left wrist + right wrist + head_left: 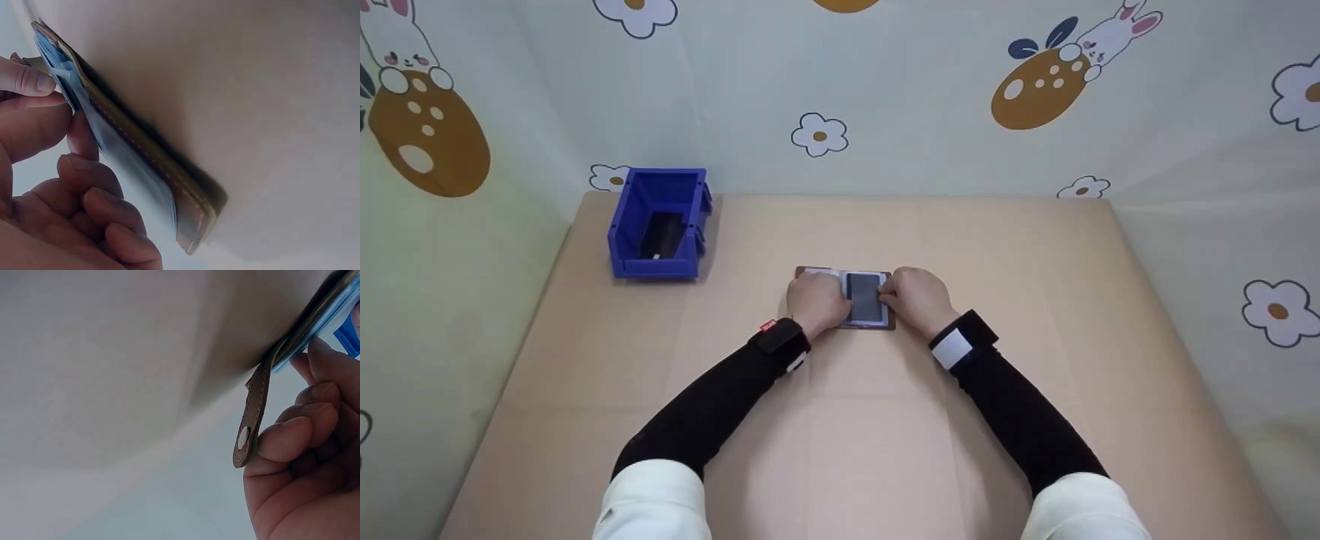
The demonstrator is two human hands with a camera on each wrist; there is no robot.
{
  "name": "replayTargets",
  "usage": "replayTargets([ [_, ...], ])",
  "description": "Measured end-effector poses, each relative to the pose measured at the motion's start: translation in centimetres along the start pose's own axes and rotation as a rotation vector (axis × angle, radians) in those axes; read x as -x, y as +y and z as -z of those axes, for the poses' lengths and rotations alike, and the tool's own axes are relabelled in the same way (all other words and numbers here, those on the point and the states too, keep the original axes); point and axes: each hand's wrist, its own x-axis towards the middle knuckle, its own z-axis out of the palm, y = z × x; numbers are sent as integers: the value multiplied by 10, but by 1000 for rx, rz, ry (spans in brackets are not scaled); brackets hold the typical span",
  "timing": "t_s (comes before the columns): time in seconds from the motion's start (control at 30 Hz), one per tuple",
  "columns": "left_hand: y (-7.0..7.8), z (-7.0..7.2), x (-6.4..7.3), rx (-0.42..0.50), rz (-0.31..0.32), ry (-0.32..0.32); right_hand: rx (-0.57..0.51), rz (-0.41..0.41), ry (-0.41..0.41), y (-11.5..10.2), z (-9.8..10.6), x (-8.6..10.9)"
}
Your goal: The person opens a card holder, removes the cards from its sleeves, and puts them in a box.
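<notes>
Far left on the table (1005,247): blue bin (660,223), open top, something dark lying inside, can't tell what. Well apart from the hands.

Centre of the table, a bit toward the far side: brown leather wallet (846,298) lying open and flat, light plastic card sleeves inside, dark card or panel (864,296) showing in the middle between the two hands.

Left hand (816,301): on the wallet's left half, fingers curled. In the left wrist view the fingertips (46,82) pinch the edge of the bluish sleeve stack (121,149) against the thumb, with the leather cover (185,194) behind it.

Right hand (916,298): on the wallet's right half, fingers curled in. In the right wrist view the fingertips (292,439) sit against the wallet edge next to the hanging snap strap (251,419); looks like a light hold on that edge, but thumb contact is hidden, so can't tell how firm.

Black sleeves and wrist bands on both arms, white cuffs nearest the camera.

Risks, judged: the sleeves are thin and slick, so the left pinch may slip or catch several layers at once. If the right hand eases off, the cover could flip shut or slide on the smooth table. The loose strap could snag under the fingers. A tug on a card might drag the whole wallet.
</notes>
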Motion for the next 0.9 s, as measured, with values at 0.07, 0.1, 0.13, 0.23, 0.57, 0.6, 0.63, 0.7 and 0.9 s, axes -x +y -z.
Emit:
replayTargets([
  [0.07, 0, 0, 0, 6, 6, -2, 1, -1, -1, 0, 0, 0],
  [0.1, 0, -1, 0, 8, 8, -1, 1, -3, -2, -1, 0, 0],
  [0.13, 0, -1, 0, 13, 11, -2, 2, -4, -3, -1, 0, 0],
  [0.23, -1, -1, 0, 27, 22, -9, 5, -10, -4, -1, -1, 0],
  [0.57, 0, -3, -1, 29, 24, -48, -21, -27, 3, 1, -2, 0],
  [0.6, 0, -3, -1, 25, 21, -48, -20, -29, 4, 1, -2, 0],
  [0.63, -1, -3, -1, 22, 19, -48, -20, -30, 6, 1, -2, 0],
  [0.7, -1, -3, -1, 23, 20, -50, -19, -35, 11, 0, -1, 0],
  [0.9, -2, -5, -2, 12, 22, -62, 0, -44, 20, -2, -1, 0],
])
